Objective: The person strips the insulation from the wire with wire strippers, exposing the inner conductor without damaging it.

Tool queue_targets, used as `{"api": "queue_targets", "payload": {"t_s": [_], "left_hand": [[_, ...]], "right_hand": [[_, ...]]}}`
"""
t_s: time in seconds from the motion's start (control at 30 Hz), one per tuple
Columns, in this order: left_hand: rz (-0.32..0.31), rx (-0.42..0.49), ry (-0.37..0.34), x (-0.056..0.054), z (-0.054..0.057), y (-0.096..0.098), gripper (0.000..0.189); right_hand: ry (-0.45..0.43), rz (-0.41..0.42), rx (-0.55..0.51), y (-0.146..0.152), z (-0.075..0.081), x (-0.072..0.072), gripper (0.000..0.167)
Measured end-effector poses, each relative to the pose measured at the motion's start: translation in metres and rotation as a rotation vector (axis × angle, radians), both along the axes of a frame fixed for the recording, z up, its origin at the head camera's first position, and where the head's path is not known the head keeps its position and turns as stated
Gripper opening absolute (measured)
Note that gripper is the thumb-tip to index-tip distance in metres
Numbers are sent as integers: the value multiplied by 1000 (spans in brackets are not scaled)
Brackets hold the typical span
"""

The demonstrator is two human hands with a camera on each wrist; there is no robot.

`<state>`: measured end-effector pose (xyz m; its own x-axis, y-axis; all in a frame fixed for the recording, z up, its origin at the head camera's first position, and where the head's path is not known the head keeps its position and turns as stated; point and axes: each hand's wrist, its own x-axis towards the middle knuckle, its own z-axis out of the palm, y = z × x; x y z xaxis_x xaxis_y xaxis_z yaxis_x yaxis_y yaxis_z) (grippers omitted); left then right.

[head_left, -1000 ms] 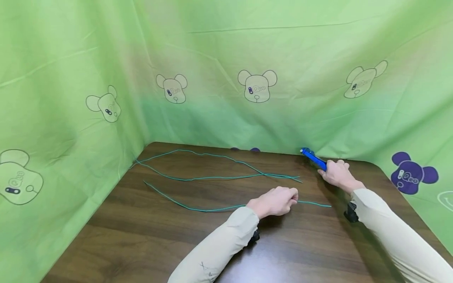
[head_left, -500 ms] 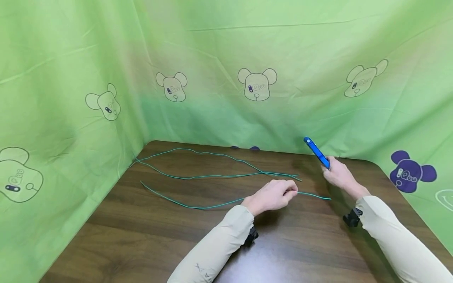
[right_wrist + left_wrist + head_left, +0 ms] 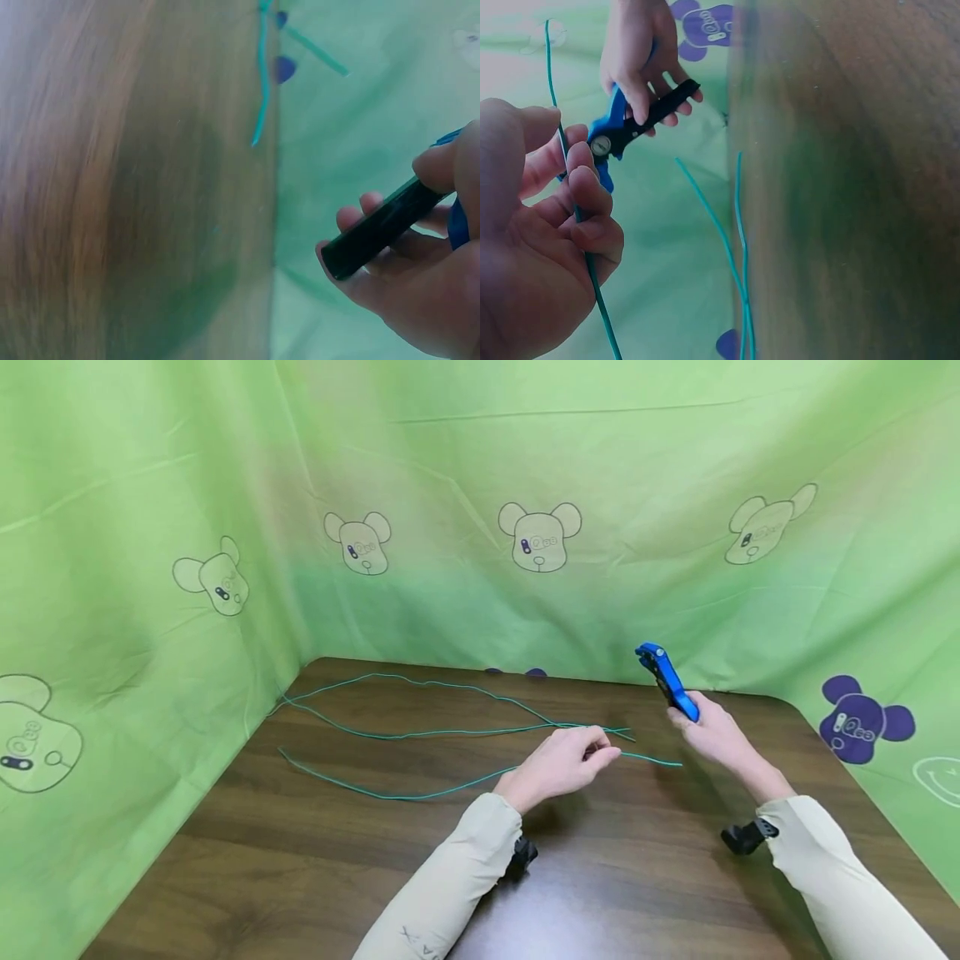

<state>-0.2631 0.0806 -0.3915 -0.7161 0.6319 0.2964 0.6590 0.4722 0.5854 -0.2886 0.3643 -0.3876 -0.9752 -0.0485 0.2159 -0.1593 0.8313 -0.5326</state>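
In the head view my left hand point(image 3: 558, 768) is raised over the table, pinching a thin teal-green wire point(image 3: 420, 797) near its right end. The left wrist view shows this wire point(image 3: 604, 319) running between the thumb and curled fingers, its free end pointing up. To the right, my right hand point(image 3: 716, 735) grips a blue-and-black wire stripper point(image 3: 669, 681) by its handles, head pointing up and left, above the table. The black handle point(image 3: 382, 232) lies across the curled fingers in the right wrist view. The stripper's head is apart from the wire.
Two more teal wires point(image 3: 442, 732) lie across the back of the brown wooden table point(image 3: 300, 868), crossing at both ends. A green printed cloth point(image 3: 450, 468) hangs behind the table and along its sides.
My right hand has lifted the wire stripper off the back of the table and turned it. My left hand has risen and drawn slightly left, carrying the wire's right part up.
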Motion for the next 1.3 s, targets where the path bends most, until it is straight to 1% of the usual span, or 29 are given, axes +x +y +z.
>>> {"api": "queue_targets", "payload": {"t_s": [0.17, 0.23, 0.33, 0.47, 0.5, 0.57, 0.63, 0.7, 0.83, 0.97, 1.1, 1.23, 1.3], "left_hand": [[12, 49, -7, -3, 6, -11, 21], [17, 67, -10, -5, 8, -16, 21], [37, 78, -1, -8, 12, -24, 21], [74, 80, 24, -13, 16, -36, 20], [78, 83, 32, -13, 18, -39, 20], [88, 87, 51, -15, 21, -43, 19], [96, 105, 65, -16, 24, -47, 19], [106, 127, 73, -17, 27, -50, 18], [122, 177, 50, -17, 33, -58, 16], [132, 216, 36, -15, 39, -65, 15], [141, 231, 50, -12, 46, -71, 14], [144, 233, 73, -9, 52, -74, 14], [146, 235, 81, -9, 54, -75, 14]], "right_hand": [[-17, 99, -151, -8, 7, 11, 37], [-37, 137, -214, -12, 11, 15, 38], [-109, 200, -392, -19, 16, 22, 37], [-209, 295, -692, -28, 23, 29, 23], [-217, 316, -738, -30, 25, 31, 19], [-231, 354, -807, -32, 29, 35, 17], [-234, 378, -826, -35, 33, 39, 18], [-231, 395, -813, -38, 37, 42, 20], [-227, 419, -757, -46, 41, 49, 27], [-221, 445, -734, -52, 44, 56, 25], [-217, 470, -713, -57, 45, 61, 27], [-227, 496, -711, -59, 47, 63, 35], [-232, 505, -713, -59, 47, 64, 33]]}}
